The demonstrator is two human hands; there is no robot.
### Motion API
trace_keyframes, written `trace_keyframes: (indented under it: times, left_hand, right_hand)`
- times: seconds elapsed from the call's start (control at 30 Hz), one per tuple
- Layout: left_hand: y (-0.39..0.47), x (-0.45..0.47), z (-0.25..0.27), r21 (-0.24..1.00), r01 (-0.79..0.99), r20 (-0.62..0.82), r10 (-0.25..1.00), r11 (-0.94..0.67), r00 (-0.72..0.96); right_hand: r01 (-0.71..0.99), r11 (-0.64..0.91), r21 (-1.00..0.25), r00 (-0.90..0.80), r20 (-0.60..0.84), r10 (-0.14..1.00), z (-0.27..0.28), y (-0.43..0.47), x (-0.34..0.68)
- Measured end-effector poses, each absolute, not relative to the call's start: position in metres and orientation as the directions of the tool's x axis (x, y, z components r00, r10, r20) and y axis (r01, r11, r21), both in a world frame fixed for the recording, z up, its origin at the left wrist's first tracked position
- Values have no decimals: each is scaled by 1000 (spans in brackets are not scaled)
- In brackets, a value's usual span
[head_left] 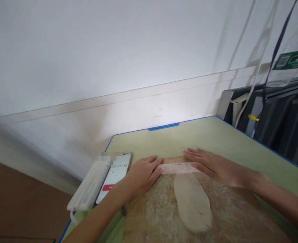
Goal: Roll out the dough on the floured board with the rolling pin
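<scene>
So you've got a floury wooden board [151, 216] in front of you, and I'll place everything off that. Your dough [193, 206] is a long flattened oval running down the middle of the board, its far end right up at a pale rolling pin [179, 168] lying crosswise near the board's far edge. Your left hand [145, 172] covers the pin's left end and your right hand [213, 165] covers the other. Grip-wise, both look open to me: fingers stretched out flat over the ends, not curled around (the undersides are hidden, fwiw).

Left of the board there's a phone [117, 172] showing 00:01:48, with a white device [88, 189] just beyond it, right beside. The board sits on a pale green surface [159, 141] with blue edging. Off past the board's far right, you've got a clear bottle [290, 74] with a green label.
</scene>
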State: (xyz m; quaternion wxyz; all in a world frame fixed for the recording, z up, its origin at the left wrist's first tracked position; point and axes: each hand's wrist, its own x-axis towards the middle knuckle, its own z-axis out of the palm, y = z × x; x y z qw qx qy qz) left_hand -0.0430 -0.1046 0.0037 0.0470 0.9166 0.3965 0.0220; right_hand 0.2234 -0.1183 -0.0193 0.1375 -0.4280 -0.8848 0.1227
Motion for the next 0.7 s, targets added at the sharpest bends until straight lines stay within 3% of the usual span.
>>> trace_keyframes:
  times: [0.2,0.47,0.57,0.7]
  left_hand:
    - [-106,-54,22,233,630,-173,606,-741,776]
    - [-122,-60,41,326,583,-361,471,-744,805]
    - [-128,-56,36,308,554,-331,459,-774,824]
    - [-123,-47,21,164,612,-178,587,-774,790]
  right_hand:
    - [640,648,-413,-703,27,711,-5,-135,225]
    - [617,564,-549,-721,-109,684,7,-151,228]
    - [595,600,-534,-745,-87,661,5,-152,222]
    - [609,632,-479,-712,22,702,-2,-145,215]
